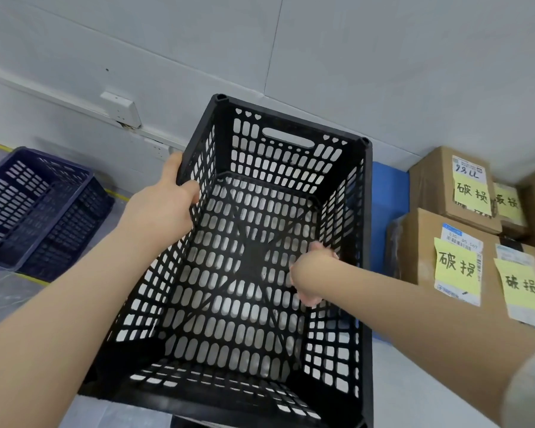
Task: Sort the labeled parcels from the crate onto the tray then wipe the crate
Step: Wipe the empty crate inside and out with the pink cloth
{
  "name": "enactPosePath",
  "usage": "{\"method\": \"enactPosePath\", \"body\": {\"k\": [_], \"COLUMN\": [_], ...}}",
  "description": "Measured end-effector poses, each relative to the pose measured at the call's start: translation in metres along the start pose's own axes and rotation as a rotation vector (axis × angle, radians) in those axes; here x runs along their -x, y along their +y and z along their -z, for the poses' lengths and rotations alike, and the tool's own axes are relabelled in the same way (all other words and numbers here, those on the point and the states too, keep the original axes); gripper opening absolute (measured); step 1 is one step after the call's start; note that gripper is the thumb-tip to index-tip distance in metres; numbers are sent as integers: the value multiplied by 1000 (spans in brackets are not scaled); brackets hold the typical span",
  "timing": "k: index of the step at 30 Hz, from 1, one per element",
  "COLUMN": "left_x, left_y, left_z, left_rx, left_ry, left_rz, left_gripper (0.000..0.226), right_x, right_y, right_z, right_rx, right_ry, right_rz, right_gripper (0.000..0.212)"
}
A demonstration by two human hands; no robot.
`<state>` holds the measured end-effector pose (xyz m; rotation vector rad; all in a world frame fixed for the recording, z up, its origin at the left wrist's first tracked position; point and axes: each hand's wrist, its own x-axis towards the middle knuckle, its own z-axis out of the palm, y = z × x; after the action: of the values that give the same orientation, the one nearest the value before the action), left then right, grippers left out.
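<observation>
A black perforated crate (365,273) fills the middle of the head view, tilted toward me and holding no parcels. My left hand (164,205) grips the crate's left rim near the far corner. My right hand (314,273) is inside the crate against the right wall, curled round a pinkish cloth (310,300) that sticks out above and below the fist. Cardboard parcels (451,186) with yellow handwritten notes are stacked at the right, beside a blue tray (388,193) partly hidden behind the crate.
A dark blue perforated crate (34,208) sits at the left on plastic-covered ground. A grey wall with a white socket box (121,109) and a cable duct runs right behind the black crate.
</observation>
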<state>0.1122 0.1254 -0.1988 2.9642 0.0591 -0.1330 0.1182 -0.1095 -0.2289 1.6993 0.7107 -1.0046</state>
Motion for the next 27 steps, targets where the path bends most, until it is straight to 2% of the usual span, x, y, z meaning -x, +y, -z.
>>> {"method": "enactPosePath", "body": {"k": [1, 3, 6, 8, 11, 14, 17, 19, 20, 23, 25, 27], "left_x": [0, 0, 0, 0, 0, 1, 1, 0, 0, 0, 0, 1], "left_y": [0, 0, 0, 0, -1, 0, 0, 0, 0, -1, -1, -2], "left_z": [0, -1, -1, -1, -1, -1, -1, -1, -1, -2, -3, -3], "left_rx": [0, 2, 4, 5, 15, 14, 11, 11, 13, 13, 9, 6], "left_ry": [2, 4, 10, 8, 16, 16, 12, 16, 18, 23, 23, 26], "left_rz": [1, -4, -7, -6, -6, -8, -6, 0, 3, 3, -2, -11], "left_gripper": [19, 18, 19, 19, 19, 19, 17, 16, 17, 17, 17, 16], "right_x": [2, 19, 66, 101, 127, 92, 40, 18, 11, -7, -10, -4], "right_y": [1, 9, 26, 38, 41, 17, -13, -29, -33, -44, -50, -51], "right_z": [-1, -2, -1, 5, 1, -15, -18, -16, -13, -2, -3, -14], "right_rx": [-135, -253, -319, -362, -428, -238, -107, 9, 29, -88, -156, -57], "right_ry": [32, 75, 128, 69, 13, 43, -58, -102, -122, -178, -155, -115], "right_rz": [28, 79, 57, 81, 242, 258, 224, 271, 274, 198, 174, 191], "right_gripper": [64, 57, 48, 38, 20, 19, 38, 33, 37, 44, 60, 38]}}
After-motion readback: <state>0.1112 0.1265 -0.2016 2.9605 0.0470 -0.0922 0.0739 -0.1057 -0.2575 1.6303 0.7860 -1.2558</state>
